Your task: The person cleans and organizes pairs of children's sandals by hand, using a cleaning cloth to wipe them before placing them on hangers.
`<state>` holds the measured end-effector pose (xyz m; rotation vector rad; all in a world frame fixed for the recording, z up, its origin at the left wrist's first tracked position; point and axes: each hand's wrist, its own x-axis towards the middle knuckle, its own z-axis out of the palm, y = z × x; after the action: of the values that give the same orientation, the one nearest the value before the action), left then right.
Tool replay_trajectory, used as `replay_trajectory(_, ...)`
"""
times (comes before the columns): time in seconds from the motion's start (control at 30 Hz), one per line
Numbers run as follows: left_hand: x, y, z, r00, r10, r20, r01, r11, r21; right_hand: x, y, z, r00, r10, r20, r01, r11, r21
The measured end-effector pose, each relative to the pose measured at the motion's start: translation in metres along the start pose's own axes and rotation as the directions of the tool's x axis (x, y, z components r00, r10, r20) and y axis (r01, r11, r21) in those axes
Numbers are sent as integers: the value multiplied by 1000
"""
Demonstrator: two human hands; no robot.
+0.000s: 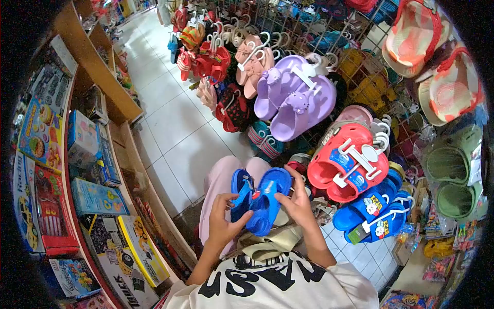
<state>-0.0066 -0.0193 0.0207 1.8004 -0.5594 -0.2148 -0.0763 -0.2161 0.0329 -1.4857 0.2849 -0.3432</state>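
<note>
A pair of small blue sandals (267,201) is held up in front of the person's shirt. My left hand (227,219) grips the left sandal, its thumb and fingers at the sandal's edge. My right hand (297,198) holds the right sandal along its outer side, thumb on the strap. Something small and red shows between the two sandals. Just to the right hang red clogs (350,164) on a white hanger and, lower, blue slippers (374,212). Purple slippers (296,100) with raised figures hang farther forward.
Shelves with boxed toys (85,139) run along the left side. A white tiled floor (172,129) lies between them and a wire rack (329,44) of hanging footwear. Green clogs (453,172) and cream-and-red sandals (414,38) hang at the right.
</note>
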Motion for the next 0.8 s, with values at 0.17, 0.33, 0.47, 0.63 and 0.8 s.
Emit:
replay_trajectory(0.17,-4,-2,-15,993,-111,49,113,992,-56,9,-8,38,967,52,251,-103,975,197)
replay_trajectory(0.33,-10,-24,-32,971,-239,26,224,860,-459,8,17,58,934,72,351,-154,965,213)
replay_trajectory(0.47,-20,-38,-61,967,-252,-45,204,864,-461,15,19,46,978,3,207,31,986,-163)
replay_trajectory(0.63,-15,-53,-93,965,-150,-217,143,989,-50,15,68,37,958,-118,262,258,759,-598)
replay_trajectory(0.8,-3,-25,-85,967,-93,-238,148,962,228,24,16,29,945,-147,291,296,764,-573)
